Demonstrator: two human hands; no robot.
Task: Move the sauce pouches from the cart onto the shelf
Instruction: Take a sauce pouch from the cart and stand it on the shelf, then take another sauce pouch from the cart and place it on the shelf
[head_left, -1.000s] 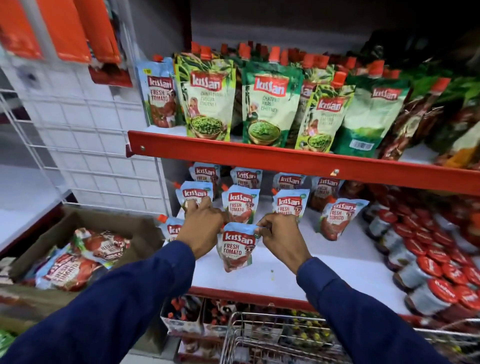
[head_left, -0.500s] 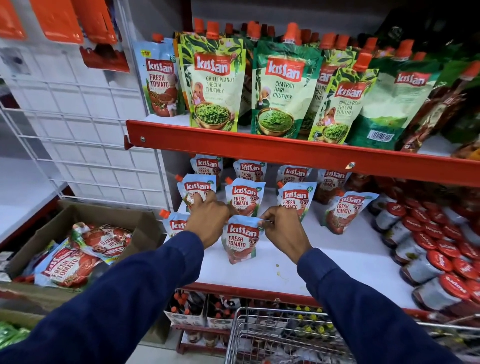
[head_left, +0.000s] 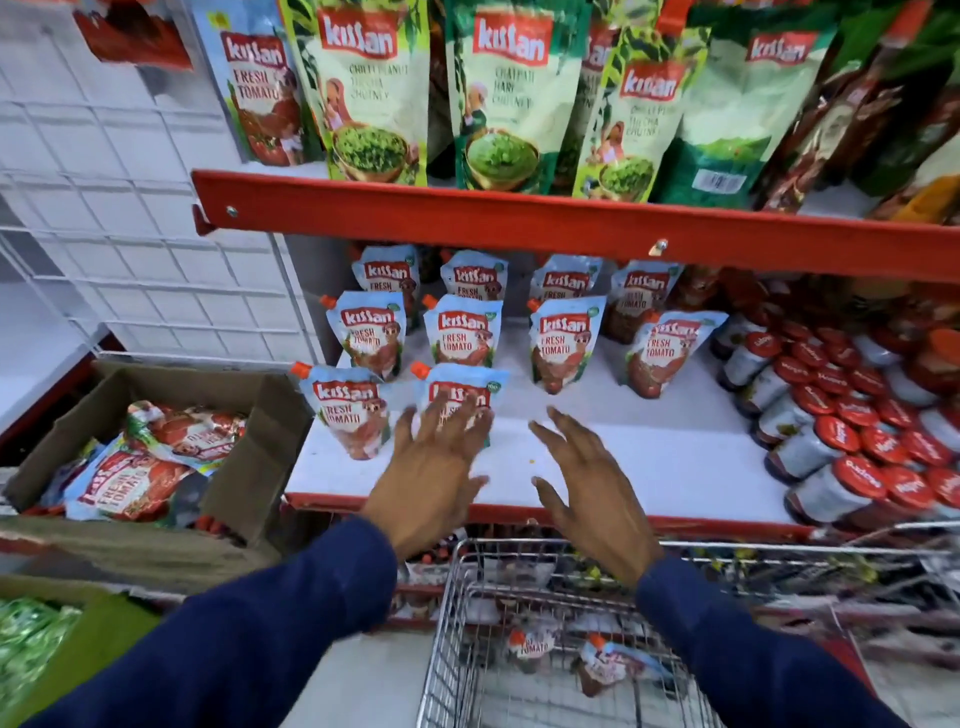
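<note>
Several light-blue tomato sauce pouches stand in rows on the white shelf (head_left: 649, 457). The front-row pouch (head_left: 460, 387) stands upright just behind my left hand (head_left: 434, 478), whose fingers are spread and hold nothing. My right hand (head_left: 592, 493) hovers over the shelf's front edge, also spread and empty. Another front pouch (head_left: 348, 410) stands at the shelf's left end. Below me is the wire cart (head_left: 452, 623), with two pouches (head_left: 602, 662) lying at its bottom.
A cardboard box (head_left: 260, 457) at the left holds more tomato pouches. Red-lidded jars (head_left: 852, 441) lie stacked at the shelf's right. The red shelf lip (head_left: 571, 223) overhead carries green chutney pouches (head_left: 498, 98). A white wire grid panel (head_left: 130, 249) stands at left.
Both hands have let go of the front pouch and drawn back toward me with fingers spread. The pouch stays standing on the shelf. My view has tilted down, showing the cart.
</note>
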